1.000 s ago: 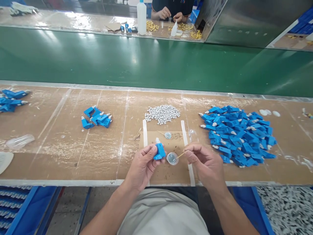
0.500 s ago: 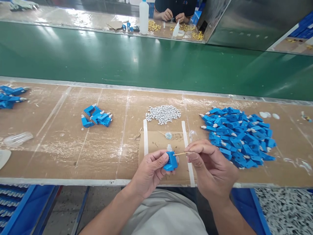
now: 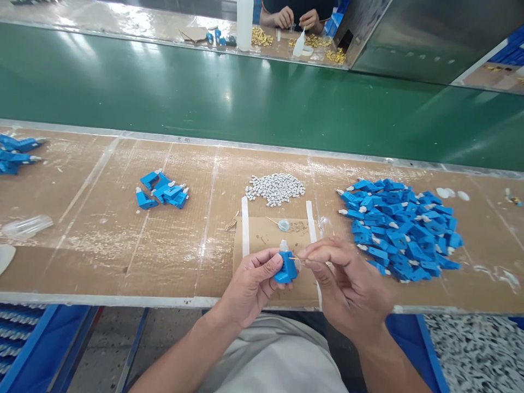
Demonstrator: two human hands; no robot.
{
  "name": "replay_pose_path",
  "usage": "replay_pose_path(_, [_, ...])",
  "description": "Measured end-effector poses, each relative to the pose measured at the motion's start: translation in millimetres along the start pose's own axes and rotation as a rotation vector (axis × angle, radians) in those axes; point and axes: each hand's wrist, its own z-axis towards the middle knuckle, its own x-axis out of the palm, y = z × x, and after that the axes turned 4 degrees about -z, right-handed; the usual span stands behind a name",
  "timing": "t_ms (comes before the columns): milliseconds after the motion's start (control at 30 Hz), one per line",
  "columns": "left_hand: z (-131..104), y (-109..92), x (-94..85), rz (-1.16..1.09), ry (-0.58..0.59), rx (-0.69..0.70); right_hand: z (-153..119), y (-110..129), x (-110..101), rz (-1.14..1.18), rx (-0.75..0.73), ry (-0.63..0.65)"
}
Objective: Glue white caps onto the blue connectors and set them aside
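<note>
My left hand (image 3: 257, 284) grips a small blue plastic part (image 3: 286, 268) with a whitish tip pointing up. Between thumb and fingers of my right hand (image 3: 347, 278) is a thin wooden stick (image 3: 295, 258), its end at the side of the blue part; whether it goes inside I cannot tell. Both hands are over a cardboard sheet (image 3: 270, 237) edged by white tape strips. On that sheet, just beyond my hands, lies a small clear dish (image 3: 283, 225) with another stick beside it. A pile of small whitish-grey pieces (image 3: 276, 188) sits behind the sheet.
A large heap of blue parts (image 3: 403, 226) lies to the right. Smaller groups are at the left (image 3: 164, 190) and far left. A green belt (image 3: 204, 103) runs behind the table. Across it, a person's hands work near a white squeeze bottle (image 3: 299, 43) and gold-coloured pieces.
My right hand has moved slightly left, closer to the blue part, and less of the stick shows. My left hand holds the part in nearly the same place. The camera view has shifted slightly.
</note>
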Motion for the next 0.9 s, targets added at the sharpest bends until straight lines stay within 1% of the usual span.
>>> replay_pose_path(133, [-1,0,1.3,0.0,-0.01,-0.009,-2,-2,1,-0.057,-0.042,-0.023])
replay_pose_path(233, [-2,0,1.6,0.011,-0.012,-0.013,-2,-2,3,-0.036,-0.037,0.018])
replay_pose_path(300, [-3,-1,-0.6,0.013,-0.021,-0.014,-2,-1,2,0.019,0.02,0.014])
replay_pose_path(367, [-4,-2,-5.7,0.008,-0.059,0.003,-2,-2,-1,0.087,0.119,-0.048])
replay_pose_path(433, [-5,-6,-13.5,-0.002,-0.11,0.042,-5,-7,-4,0.075,0.201,-0.087])
replay_pose_path(467, [-6,-8,-18.0,-0.008,-0.132,0.065,-7,-11,-6,0.036,0.222,-0.069])
replay_pose_path(533, [-8,-12,-26.4,-0.017,-0.157,0.107,-13,-20,-7,-0.041,0.249,0.037])
replay_pose_path(600, [-9,-14,-32.5,-0.017,-0.165,0.13,-17,-29,-6,-0.06,0.286,0.132])
replay_pose_path(633, [-10,-15,-34.5,-0.013,-0.164,0.135,-17,-34,-5,-0.06,0.304,0.15])
replay_pose_path(700, [-10,-15,-37.0,-0.005,-0.155,0.132,-9,-43,-4,-0.083,0.323,0.126])
replay_pose_path(800, [-9,-13,-39.5,-0.003,-0.141,0.129,22,-57,-1,-0.179,0.311,0.106])
replay_pose_path(833, [-8,-13,-40.3,-0.005,-0.138,0.129,35,-63,1,-0.226,0.29,0.132])
replay_pose_path(900, [-8,-13,-42.0,-0.009,-0.133,0.132,60,-74,8,-0.315,0.223,0.223])
